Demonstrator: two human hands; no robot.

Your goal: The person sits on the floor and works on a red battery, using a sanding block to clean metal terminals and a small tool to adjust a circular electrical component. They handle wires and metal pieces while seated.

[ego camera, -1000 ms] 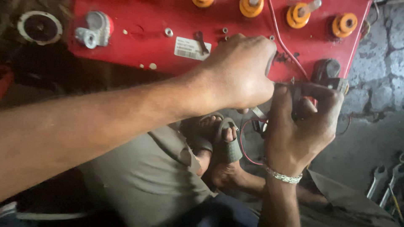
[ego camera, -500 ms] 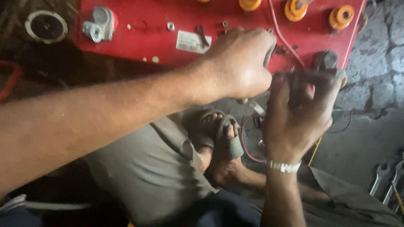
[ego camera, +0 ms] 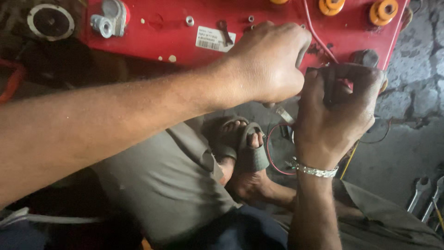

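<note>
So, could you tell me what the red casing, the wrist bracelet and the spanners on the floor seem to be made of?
Red casing: probably moulded plastic, glossy but scuffed.
Bracelet on the right hand: silvery metal links, by its glint.
Spanners: bare grey metal, likely steel, dull shine.

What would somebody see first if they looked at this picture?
First, the big red battery case across the top, with orange caps at its right end. In front of it, the left hand and the right hand, with a silver bracelet, work close together on something small and dark. Below them, a sandalled foot rests on the floor.
</note>
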